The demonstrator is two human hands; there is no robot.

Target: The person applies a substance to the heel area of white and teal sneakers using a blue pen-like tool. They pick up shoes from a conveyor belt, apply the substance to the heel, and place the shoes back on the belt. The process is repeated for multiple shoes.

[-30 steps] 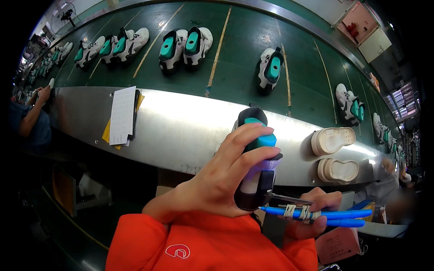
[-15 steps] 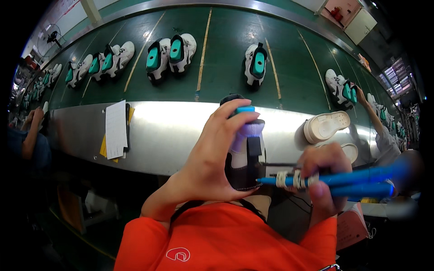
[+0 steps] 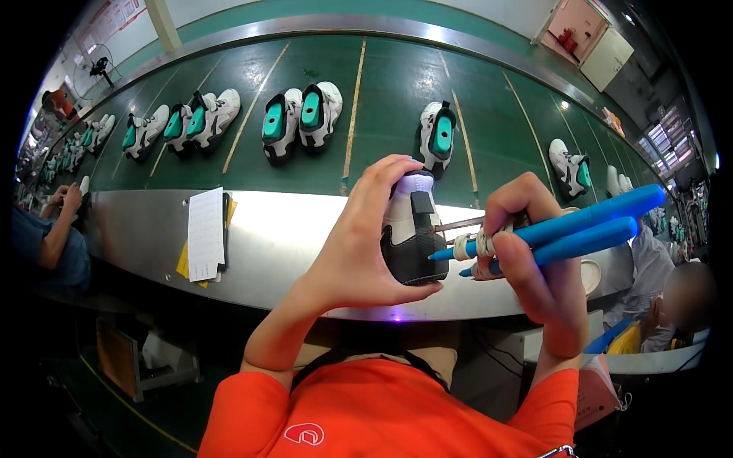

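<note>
My left hand (image 3: 347, 248) is wrapped around a white and black sneaker (image 3: 408, 256), its heel turned toward me, above the metal edge of the bench. Two blue pens (image 3: 592, 220), bound together with pale wrapping along with a thin metal rod (image 3: 460, 224), are gripped in my right hand (image 3: 534, 256). One pen tip and the rod's end meet or nearly meet the black heel panel; contact cannot be made out exactly. A violet glow falls on the white heel collar.
Sneakers with teal inserts (image 3: 441, 136) stand on the green belt (image 3: 393, 114) beyond the metal ledge (image 3: 298, 229). Paper sheets (image 3: 205, 233) lie at left. A cream shoe-shaped form (image 3: 590, 275) is partly hidden behind my right hand. Other people (image 3: 50, 237) sit at both sides.
Both hands, the sneaker and the pens have moved up and away from my body. The view has shifted slightly. At right, a co-worker's hand has left the sneakers on the belt.
</note>
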